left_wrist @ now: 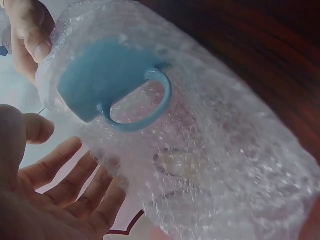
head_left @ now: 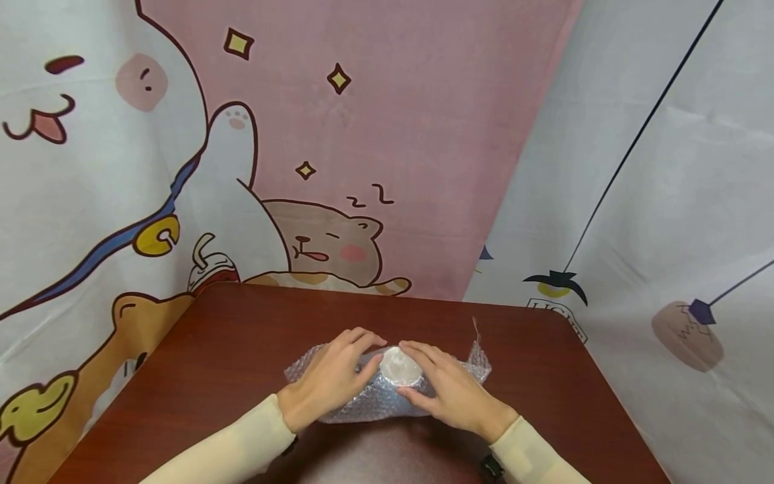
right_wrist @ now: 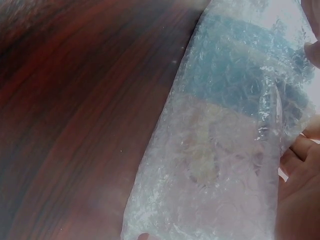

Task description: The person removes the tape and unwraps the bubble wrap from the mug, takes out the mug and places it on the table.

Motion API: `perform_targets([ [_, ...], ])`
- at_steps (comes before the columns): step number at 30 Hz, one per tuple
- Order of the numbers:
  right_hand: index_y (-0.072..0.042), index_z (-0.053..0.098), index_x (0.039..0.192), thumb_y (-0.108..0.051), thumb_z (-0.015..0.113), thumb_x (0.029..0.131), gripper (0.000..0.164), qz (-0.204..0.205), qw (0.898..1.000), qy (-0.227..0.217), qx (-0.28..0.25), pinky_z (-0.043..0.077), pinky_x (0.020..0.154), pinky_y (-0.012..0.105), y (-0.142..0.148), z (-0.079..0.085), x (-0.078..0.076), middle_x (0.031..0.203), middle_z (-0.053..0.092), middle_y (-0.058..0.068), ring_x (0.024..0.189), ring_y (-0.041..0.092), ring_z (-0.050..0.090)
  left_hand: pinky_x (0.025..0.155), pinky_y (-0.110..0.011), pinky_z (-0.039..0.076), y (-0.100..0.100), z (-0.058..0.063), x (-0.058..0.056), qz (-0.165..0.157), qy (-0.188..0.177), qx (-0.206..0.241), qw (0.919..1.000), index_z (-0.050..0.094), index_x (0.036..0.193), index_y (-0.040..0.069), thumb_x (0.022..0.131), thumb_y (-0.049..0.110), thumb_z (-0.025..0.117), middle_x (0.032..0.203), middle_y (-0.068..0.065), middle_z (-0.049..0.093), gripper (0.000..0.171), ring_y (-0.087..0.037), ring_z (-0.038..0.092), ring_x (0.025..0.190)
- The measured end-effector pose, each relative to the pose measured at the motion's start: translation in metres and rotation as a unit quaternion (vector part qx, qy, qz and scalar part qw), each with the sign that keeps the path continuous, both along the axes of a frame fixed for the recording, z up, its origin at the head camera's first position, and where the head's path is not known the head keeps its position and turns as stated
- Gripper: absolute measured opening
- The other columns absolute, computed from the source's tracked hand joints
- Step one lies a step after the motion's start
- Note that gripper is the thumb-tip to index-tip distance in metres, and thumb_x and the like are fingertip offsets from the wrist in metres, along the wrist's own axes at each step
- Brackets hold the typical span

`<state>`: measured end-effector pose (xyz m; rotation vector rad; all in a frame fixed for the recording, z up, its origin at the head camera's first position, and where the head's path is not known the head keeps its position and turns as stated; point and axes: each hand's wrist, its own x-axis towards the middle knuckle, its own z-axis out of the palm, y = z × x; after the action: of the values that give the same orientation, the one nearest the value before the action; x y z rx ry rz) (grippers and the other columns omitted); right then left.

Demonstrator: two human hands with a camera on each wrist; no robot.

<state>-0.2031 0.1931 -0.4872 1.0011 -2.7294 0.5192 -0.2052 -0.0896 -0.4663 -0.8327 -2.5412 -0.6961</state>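
A blue mug point(left_wrist: 107, 77) with a loop handle sits in clear bubble wrap point(head_left: 377, 403). In the left wrist view the handle shows plainly, while the right wrist view shows the blue body blurred behind bubbles. The mug's round white end point(head_left: 401, 367) faces up toward the head camera. My right hand point(head_left: 450, 386) holds the wrapped mug, its thumb on the near side and its fingers on the far side of the white end. On the other side my left hand point(head_left: 332, 376) is spread with loosely bent fingers, its fingertips close to the wrap.
The wrap's right end point(head_left: 480, 359) rises in a thin twisted tip, and its left end point(head_left: 299, 363) spreads out flat. Beneath is a dark red-brown wooden table point(head_left: 242, 349). A cartoon-printed cloth point(head_left: 423, 134) hangs behind the table.
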Motion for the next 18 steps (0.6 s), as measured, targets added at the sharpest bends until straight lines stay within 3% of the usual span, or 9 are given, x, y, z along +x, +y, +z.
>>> perform_targets([
  [6, -0.017, 0.052, 0.176, -0.062, 0.075, 0.111, 0.082, 0.002, 1.000, 0.003, -0.005, 0.059, 0.123, 0.062, 0.001, -0.001, 0.000, 0.175, 0.060, 0.005, 0.158, 0.029, 0.064, 0.088, -0.038, 0.070, 0.013, 0.000, -0.009, -0.005, -0.034, 0.000, 0.9994, 0.085, 0.130, 0.014, 0.113, 0.024, 0.078, 0.127, -0.003, 0.085, 0.021, -0.018, 0.081, 0.109],
  [12, -0.016, 0.052, 0.175, -0.062, 0.075, 0.110, 0.083, 0.006, 1.000, 0.007, -0.007, 0.060, 0.122, 0.062, 0.000, -0.001, 0.000, 0.175, 0.060, 0.005, 0.157, 0.028, 0.065, 0.072, -0.024, 0.058, 0.020, 0.002, -0.014, -0.005, -0.055, 0.010, 0.9984, 0.087, 0.122, 0.010, 0.110, 0.017, 0.080, 0.116, -0.004, 0.087, 0.014, -0.007, 0.066, 0.080],
  [18, -0.016, 0.054, 0.175, -0.060, 0.078, 0.109, 0.083, 0.007, 1.000, 0.018, -0.011, 0.061, 0.120, 0.062, 0.001, -0.002, -0.001, 0.173, 0.062, 0.006, 0.155, 0.029, 0.067, 0.078, -0.028, 0.064, 0.022, 0.003, -0.017, -0.007, -0.062, 0.024, 0.9978, 0.087, 0.119, 0.011, 0.108, 0.013, 0.083, 0.114, -0.004, 0.088, 0.012, -0.008, 0.077, 0.089],
])
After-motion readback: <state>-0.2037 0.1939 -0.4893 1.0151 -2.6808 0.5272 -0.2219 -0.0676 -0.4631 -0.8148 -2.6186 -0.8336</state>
